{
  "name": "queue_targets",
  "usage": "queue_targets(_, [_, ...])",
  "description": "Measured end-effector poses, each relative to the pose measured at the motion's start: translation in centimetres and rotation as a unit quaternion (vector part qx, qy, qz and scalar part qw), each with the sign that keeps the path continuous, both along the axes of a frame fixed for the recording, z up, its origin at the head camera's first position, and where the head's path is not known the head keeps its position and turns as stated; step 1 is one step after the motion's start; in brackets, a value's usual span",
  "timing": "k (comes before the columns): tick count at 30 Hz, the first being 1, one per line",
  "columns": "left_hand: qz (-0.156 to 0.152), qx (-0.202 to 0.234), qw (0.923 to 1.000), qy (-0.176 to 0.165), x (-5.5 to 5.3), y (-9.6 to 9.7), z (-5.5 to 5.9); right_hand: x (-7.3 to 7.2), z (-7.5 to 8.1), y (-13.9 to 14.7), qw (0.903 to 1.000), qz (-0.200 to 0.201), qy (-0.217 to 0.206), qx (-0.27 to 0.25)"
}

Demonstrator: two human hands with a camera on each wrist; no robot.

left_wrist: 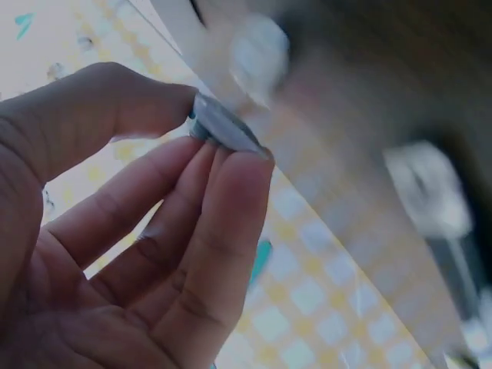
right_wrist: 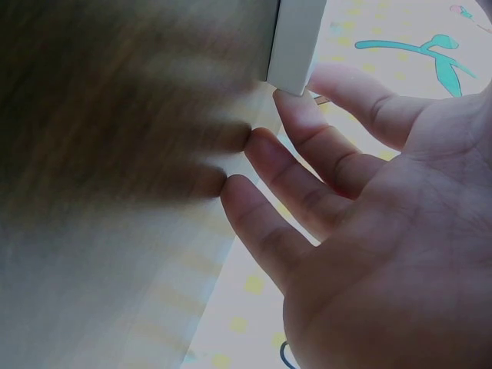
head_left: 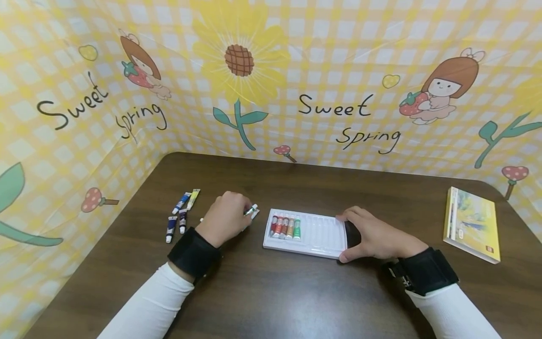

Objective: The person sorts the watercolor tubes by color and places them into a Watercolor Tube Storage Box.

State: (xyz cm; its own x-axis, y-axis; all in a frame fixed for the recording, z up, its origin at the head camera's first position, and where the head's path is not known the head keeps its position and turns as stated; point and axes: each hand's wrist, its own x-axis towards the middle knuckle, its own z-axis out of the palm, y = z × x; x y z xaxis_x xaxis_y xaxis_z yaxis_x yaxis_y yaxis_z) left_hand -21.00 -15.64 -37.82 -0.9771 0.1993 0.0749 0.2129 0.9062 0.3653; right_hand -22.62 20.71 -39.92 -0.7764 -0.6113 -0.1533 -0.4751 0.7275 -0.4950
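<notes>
My left hand [head_left: 224,216] is over the table left of the tray, pinching a small paint tube [left_wrist: 223,123] between thumb and fingertips. The tube's flat grey end shows in the left wrist view, and its white cap pokes out past the fingers in the head view. Most of it is hidden by the hand. A white plastic tray [head_left: 323,230] lies flat with several paint tubes [head_left: 285,228], red to green, lined up in its left slots. My right hand [head_left: 374,233] holds the tray's right end, thumb at the near corner, index finger at the far one.
Several loose tubes, blue, dark and yellow, lie left of my left hand, among them a yellow tube [head_left: 193,199] and a dark blue tube [head_left: 171,229]. A yellow box [head_left: 472,225] rests at the right. Patterned cloth [head_left: 322,61] walls the table's back and left.
</notes>
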Motion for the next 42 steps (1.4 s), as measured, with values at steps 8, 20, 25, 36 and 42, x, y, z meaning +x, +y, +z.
queue_targets(8, [-0.021, 0.018, 0.9995, -0.012, 0.5, 4.3, 0.3, 0.0, 0.2, 0.1, 1.0000, 0.000, 0.004, 0.003])
queue_targets(20, [-0.072, 0.014, 0.9973, 0.005, 0.8, 10.0, 0.2, 0.1, 0.0, 0.1, 0.9999, 0.006, 0.009, -0.004])
queue_targets(25, [-0.061, -0.010, 0.9979, 0.015, 0.9, 11.6, -0.5, 0.1, -0.1, 0.0, 1.0000, 0.002, 0.007, -0.003])
queue_targets(36, [-0.056, -0.033, 0.9971, 0.038, 1.3, 13.1, -1.2, 0.0, 0.1, 0.0, 0.9999, 0.005, 0.009, -0.007])
queue_targets(42, [-0.063, -0.036, 0.9963, 0.047, 1.5, 13.1, -1.5, 0.0, 0.1, -0.1, 1.0000, -0.001, -0.002, -0.008])
